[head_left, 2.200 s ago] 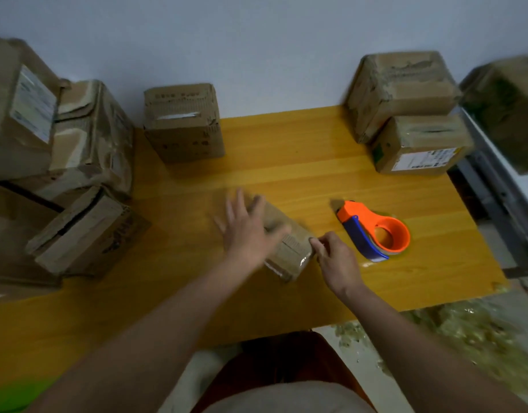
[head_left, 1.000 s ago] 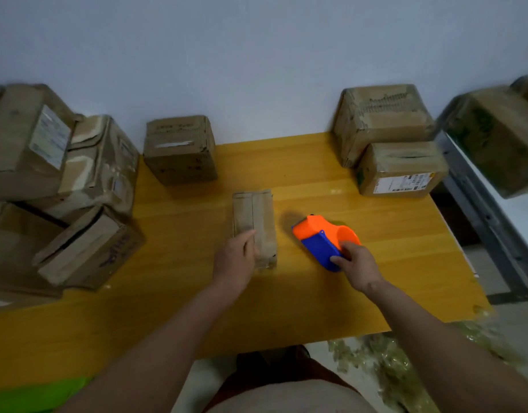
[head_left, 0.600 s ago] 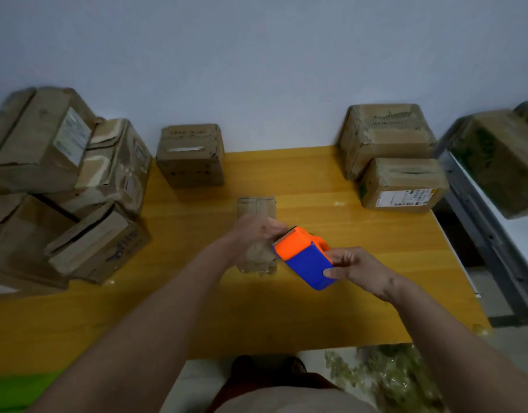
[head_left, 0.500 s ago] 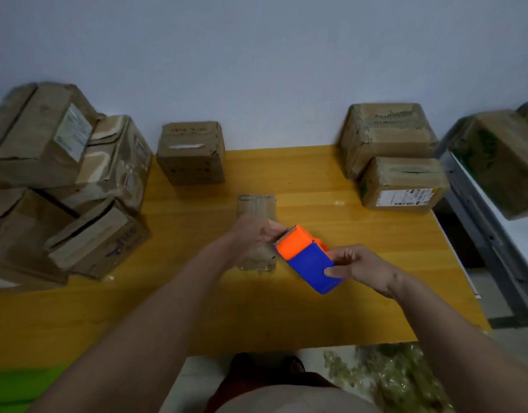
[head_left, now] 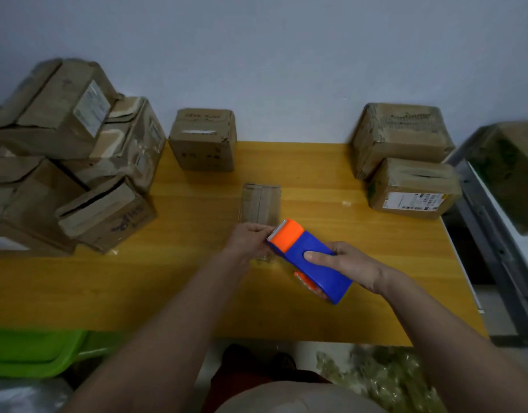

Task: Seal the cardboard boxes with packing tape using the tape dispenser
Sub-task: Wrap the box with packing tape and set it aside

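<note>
Yellow wooden tabotop [head_left: 376, 263] against a pale wall, seen from the head camera; clock directions are read in the picture, twelve at the far wall. At nine to ten o'clock, a heap of worn boxes [head_left: 78, 162], several with loose flaps. At eleven o'clock, one small cube box [head_left: 203, 140] standing by the wall. At centre, the flat box [head_left: 261, 204], the piece in hand: it lies flat, its long axis running twelve to six, its centre seam along that axis. The left hand [head_left: 248, 242] rests on its near end, fingers curled toward the dispenser's toothed edge; whether they pinch a tape end cannot be told. Just to the right, the dispenser [head_left: 309, 260], orange head and blue body, is held clear of the tabletop, its blade pointing to ten o'clock and almost touching the left hand. The right hand [head_left: 346, 263] grips the blue body, thumb across the top, fingers wrapped beneath. At one to two o'clock, two stacked boxes [head_left: 405, 162], the lower bearing a label. At three o'clock, a metal rack with a wrapped parcel [head_left: 507, 174].

Governing relation: the box lies at eleven o'clock from the dispenser blade, so sealing probably calls for turning the blade into line with the seam; the left hand is the nearer.
</note>
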A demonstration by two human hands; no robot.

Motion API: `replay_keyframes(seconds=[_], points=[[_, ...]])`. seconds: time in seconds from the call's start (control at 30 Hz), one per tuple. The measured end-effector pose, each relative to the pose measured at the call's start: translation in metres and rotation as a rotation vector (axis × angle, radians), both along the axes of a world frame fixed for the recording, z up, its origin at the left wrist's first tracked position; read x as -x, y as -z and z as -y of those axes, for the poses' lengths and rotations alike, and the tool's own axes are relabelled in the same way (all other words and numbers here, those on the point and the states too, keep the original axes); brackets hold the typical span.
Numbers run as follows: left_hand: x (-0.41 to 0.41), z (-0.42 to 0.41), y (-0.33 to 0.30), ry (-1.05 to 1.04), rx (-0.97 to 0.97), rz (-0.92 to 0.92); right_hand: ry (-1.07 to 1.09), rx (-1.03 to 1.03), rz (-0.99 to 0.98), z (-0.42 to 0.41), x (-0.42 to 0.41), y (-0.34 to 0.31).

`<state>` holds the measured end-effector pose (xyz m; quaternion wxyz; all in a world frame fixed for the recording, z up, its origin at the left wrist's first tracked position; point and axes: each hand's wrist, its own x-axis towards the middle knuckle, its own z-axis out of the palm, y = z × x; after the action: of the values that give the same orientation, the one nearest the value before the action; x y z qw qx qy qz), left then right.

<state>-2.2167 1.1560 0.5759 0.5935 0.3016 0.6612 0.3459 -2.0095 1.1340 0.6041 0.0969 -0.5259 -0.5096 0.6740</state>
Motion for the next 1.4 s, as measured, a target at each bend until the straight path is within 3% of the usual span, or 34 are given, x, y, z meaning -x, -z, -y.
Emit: replay_keyframes(seconds=[0.13, 0.23, 0.37, 0.6, 1.2, 1.4], points=[[-0.007, 0.018, 0.011, -0.105, -0.036, -0.028, -0.086, -0.054, 0.064, 0.000, -0.008, -0.001], [0.006, 0.022, 0.016, -0.294, -0.053, -0.029, -0.154, -0.040, 0.110, 0.002, -0.015, 0.000], [0.022, 0.024, 0.018, -0.283, -0.060, -0.046, -0.152, -0.067, 0.206, -0.002, -0.011, 0.001], [0.023, 0.029, 0.035, -0.527, -0.048, -0.366, -0.257, -0.170, 0.396, -0.022, 0.022, -0.007], [0.038, 0.011, 0.060, -0.524, 0.033, -0.281, -0.392, -0.215, 0.877, -0.078, 0.075, -0.013], [0.034, 0.010, 0.072, -0.559, 0.057, -0.233, -0.389, -0.178, 0.896, -0.081, 0.075, -0.010]])
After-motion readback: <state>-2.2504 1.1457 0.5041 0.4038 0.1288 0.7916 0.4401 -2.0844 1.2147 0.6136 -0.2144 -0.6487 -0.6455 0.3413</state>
